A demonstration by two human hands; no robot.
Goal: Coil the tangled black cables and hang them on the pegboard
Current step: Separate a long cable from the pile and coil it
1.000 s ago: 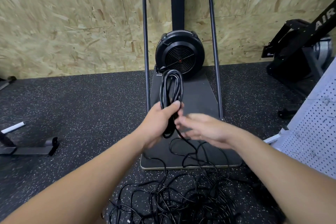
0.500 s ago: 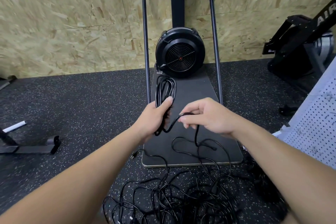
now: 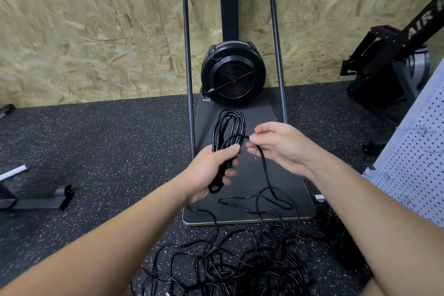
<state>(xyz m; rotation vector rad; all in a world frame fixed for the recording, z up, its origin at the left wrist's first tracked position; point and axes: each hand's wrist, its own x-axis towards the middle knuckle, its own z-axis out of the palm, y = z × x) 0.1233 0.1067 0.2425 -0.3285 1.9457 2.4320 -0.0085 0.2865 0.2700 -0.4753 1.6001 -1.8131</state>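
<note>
Gripping coil: left hand | right hand pinches cable strand beside it

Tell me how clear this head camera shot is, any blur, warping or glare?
Head view: mostly sharp; the left hand gripping the coil is crisp, the right hand slightly soft at its fingertips. Wide-angle warping bows the frame uprights. Lighting is even, with no strong glare; the pegboard is cropped.

Showing two bare forearms, no sleeves reaching the wrists; wearing nothing on the left hand or right hand.
</note>
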